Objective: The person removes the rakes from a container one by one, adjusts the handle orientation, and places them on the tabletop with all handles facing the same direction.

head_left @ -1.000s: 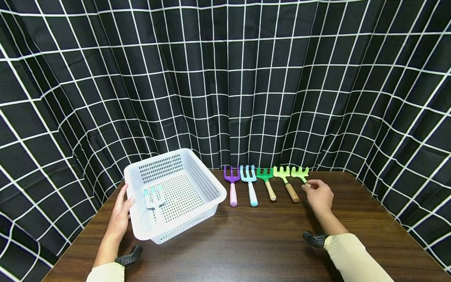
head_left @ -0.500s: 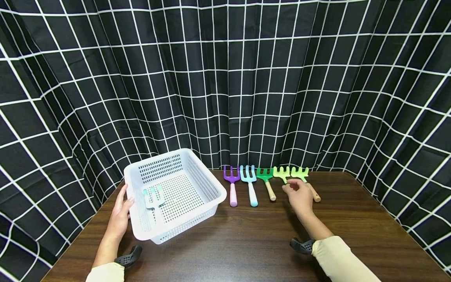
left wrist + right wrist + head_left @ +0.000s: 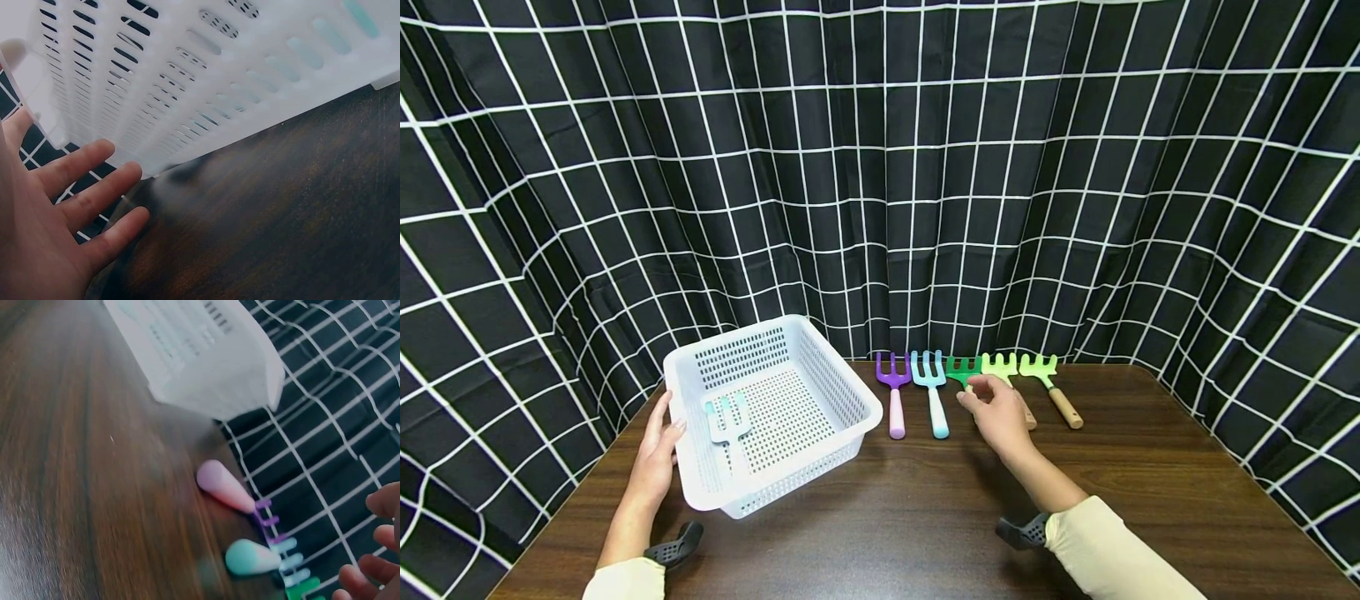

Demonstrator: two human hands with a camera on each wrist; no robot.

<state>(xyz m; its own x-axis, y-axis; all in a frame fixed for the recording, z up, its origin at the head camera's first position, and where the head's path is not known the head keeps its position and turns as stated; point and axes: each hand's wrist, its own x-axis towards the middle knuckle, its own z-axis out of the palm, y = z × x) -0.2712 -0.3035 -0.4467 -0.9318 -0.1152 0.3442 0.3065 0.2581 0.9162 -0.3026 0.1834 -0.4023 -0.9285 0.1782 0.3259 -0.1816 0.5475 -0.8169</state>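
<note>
My left hand rests at the left rim of a white perforated plastic basket; its thumb lies on the rim and its other fingers spread along the outside. Inside the basket lies a pale hand fork with aqua tine tips. Over the dark green hand rake hovers my right hand, fingers loosely bent, thumb and index fingertips near the neck. The hand covers that rake's wooden handle. In the right wrist view, nothing shows between the fingers.
Left of the right hand lie a purple hand fork with a pink handle and a light blue one. Two lime green hand rakes, one nearer and one farther right, complete the row. A black grid curtain hangs behind the brown table.
My right hand has moved left along the row, from the far right lime rake past the other lime one to the dark green rake. The tools, the basket and my left hand stay put.
</note>
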